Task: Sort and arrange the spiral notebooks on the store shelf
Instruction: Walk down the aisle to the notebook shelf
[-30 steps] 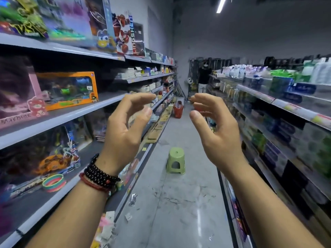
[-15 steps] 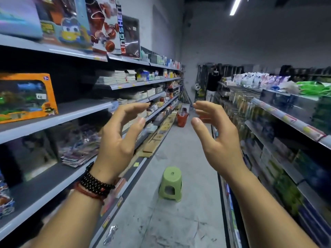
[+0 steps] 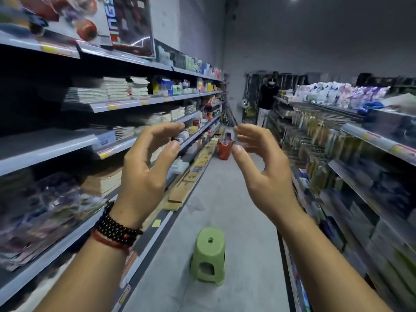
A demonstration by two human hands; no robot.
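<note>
From the head camera, both forearms are raised in front of the chest over the aisle floor, palms turned toward each other. The left hand (image 3: pixel 144 170) has its fingers bent into a loose C, with the thumb tip well apart from the forefinger, and there is nothing in its grasp. Dark and red bead bracelets (image 3: pixel 117 231) circle its wrist. The right hand (image 3: pixel 264 174) mirrors it, with fingers curved, the thumb held away and nothing held. The notebook stacks (image 3: pixel 105 90) lie flat in piles on the left shelf (image 3: pixel 135 104), on the second board from the top, above and to the left of the left hand and well apart from it. More flat piles sit on the board below, just behind the left fingertips. The covers are smeared by motion blur, so no spiral binding can be made out. A green stool (image 3: pixel 208 255) stands on the floor between the forearms, and a red basket (image 3: pixel 225 148) stands farther down the aisle, partly hidden by the right thumb. The goods at the left edge are blurred.
</note>
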